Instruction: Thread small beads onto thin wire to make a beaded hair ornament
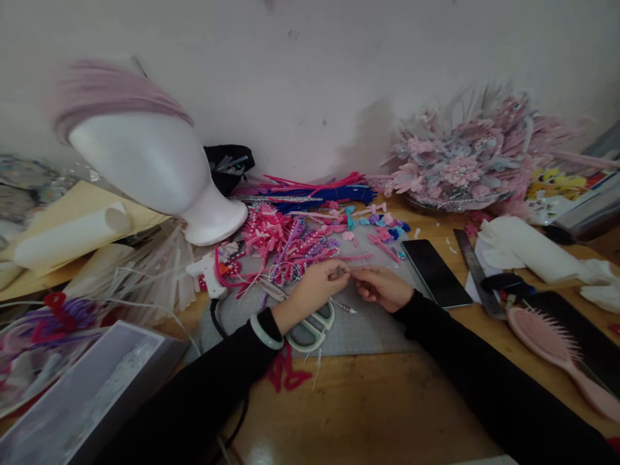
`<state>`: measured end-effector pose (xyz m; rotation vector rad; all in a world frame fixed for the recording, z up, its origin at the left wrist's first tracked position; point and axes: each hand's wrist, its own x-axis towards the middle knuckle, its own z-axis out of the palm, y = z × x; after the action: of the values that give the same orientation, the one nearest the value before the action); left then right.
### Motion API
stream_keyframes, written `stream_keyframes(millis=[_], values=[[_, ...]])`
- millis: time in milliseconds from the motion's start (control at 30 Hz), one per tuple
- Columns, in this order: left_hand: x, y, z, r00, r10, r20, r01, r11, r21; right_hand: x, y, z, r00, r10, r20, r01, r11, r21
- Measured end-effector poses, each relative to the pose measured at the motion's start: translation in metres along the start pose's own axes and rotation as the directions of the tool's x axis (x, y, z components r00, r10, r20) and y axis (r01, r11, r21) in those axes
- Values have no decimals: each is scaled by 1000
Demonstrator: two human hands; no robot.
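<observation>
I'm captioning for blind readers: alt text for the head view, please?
The left hand and right hand pinch close together over a grey mat; what they hold is unclear. Scissors lie partly under the left arm, pink fuzzy pieces beyond, and a phone to the right.

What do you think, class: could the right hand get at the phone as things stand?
Probably yes. The phone lies beside the right hand, with nothing seen on top of it. The hand's fingers point toward the left hand, so it would likely have to turn outward first.
</observation>
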<state>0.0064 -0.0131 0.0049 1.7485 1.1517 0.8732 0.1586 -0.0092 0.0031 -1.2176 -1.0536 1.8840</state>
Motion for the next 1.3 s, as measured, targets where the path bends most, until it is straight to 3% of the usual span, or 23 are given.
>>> stream_keyframes(millis=[400,833,1300], values=[[-5,5,0,998,60,12,-61,970,233,-2,-2,4,1000,-12,-15,12,1000,-16],[-2,3,-1,1000,-3,-3,3,998,66,1,5,2,997,-77,-24,74,990,-120],[-2,5,-2,1000,-16,-4,16,997,69,-1,5,3,994,-104,-15,101,984,-144]])
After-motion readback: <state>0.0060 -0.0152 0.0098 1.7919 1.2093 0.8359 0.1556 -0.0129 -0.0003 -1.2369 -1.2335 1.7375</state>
